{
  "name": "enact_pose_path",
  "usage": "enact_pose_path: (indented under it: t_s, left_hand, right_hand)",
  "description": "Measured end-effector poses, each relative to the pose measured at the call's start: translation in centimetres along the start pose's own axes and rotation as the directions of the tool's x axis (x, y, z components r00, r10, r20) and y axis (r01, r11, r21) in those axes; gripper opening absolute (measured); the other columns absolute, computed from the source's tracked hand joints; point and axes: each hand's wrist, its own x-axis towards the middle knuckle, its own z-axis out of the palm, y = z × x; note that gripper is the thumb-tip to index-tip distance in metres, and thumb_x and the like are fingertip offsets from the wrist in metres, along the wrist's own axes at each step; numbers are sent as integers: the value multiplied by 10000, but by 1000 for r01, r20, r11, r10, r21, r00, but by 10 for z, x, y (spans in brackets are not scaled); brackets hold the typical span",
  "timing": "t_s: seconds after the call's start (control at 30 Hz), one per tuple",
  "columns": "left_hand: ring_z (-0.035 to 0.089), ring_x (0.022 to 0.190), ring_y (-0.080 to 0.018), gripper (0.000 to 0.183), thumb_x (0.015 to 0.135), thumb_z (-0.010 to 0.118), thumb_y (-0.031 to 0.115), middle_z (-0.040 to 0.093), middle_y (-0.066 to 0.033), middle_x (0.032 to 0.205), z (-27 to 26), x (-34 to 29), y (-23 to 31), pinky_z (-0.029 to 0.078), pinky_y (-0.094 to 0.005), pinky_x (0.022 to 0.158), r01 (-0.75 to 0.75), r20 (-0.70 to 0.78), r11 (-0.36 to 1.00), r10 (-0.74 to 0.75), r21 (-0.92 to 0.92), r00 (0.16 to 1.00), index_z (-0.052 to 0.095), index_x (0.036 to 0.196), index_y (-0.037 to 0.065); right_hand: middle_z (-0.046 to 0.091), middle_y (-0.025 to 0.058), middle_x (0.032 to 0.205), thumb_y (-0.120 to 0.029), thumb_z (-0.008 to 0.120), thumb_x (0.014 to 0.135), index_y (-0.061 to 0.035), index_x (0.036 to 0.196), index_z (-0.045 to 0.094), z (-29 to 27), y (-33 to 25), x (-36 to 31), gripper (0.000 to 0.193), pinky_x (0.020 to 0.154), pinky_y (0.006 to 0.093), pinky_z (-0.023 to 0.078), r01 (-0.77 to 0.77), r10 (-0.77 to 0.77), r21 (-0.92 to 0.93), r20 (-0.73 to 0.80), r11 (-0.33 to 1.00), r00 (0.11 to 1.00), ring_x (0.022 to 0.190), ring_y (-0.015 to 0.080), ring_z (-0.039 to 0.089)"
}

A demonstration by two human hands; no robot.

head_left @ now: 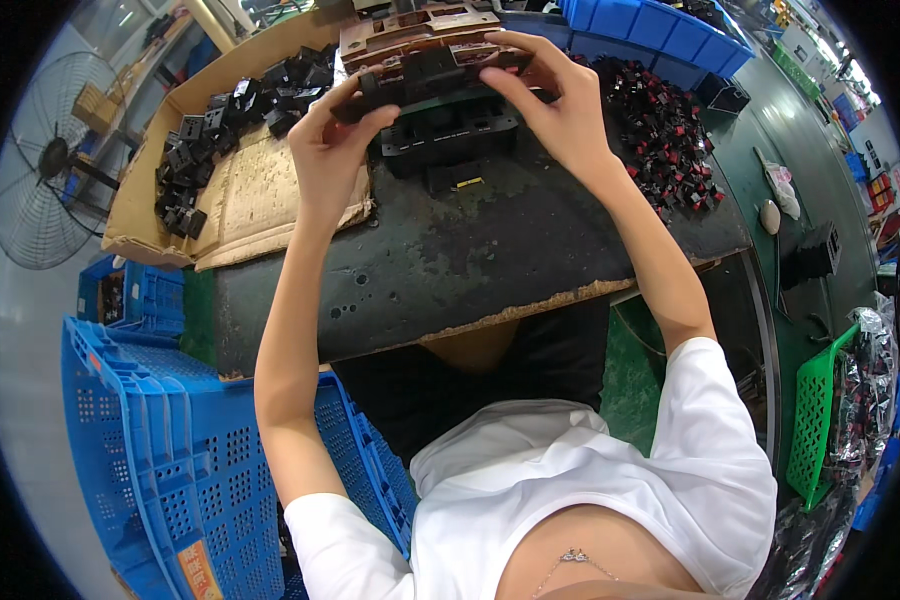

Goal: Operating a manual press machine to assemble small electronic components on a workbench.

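Note:
Between my two hands is a long black plastic part (pixel 432 72) with a raised block in its middle. My left hand (pixel 335 140) pinches its left end with thumb and fingers. At the other end, my right hand (pixel 562 105) grips it the same way, thumb beneath and fingers over the top. Just below it on the bench lies a black rectangular housing (pixel 450 138) with small openings along its face. A small black piece with a yellow mark (pixel 455 180) lies nearer me. Behind the held part stands a copper-brown fixture (pixel 420 22), partly hidden by it.
An open cardboard box (pixel 260 190) with black parts (pixel 200 150) sits left. Small black and red pieces (pixel 670 135) are heaped right, below a blue bin (pixel 660 35). The worn dark bench (pixel 490 250) has a ragged front edge. Blue crates (pixel 210 440) stand lower left.

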Motion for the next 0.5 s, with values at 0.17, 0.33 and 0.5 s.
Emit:
enact_pose_path:
  t_s: [0.17,0.33,0.5]
  left_hand:
    - [599,583,-116,467,744,663,60,619,-76,724,2,4,18,477,-204,510,274,-76,960,-277,-55,958,462,1161,-2]
    - [584,521,-126,489,768,649,117,597,-76,681,-3,5,16,459,-204,449,491,12,836,-504,-245,864,413,1180,2]
    - [587,534,-144,396,822,581,181,588,-106,671,-4,8,16,466,-198,462,546,83,716,-571,-435,816,442,1145,-3]
  right_hand:
    - [604,20,752,-212,522,869,-64,1116,539,-6,2,2,289,516,172,470,-517,447,342,265,785,854,575,63,577]
    - [602,16,724,-241,516,866,-15,1068,565,-5,8,1,307,458,153,431,-625,517,340,359,703,777,513,61,554]
    - [561,-17,632,-264,558,832,-44,971,618,-10,18,1,266,384,119,334,-797,619,373,502,476,604,458,7,478]
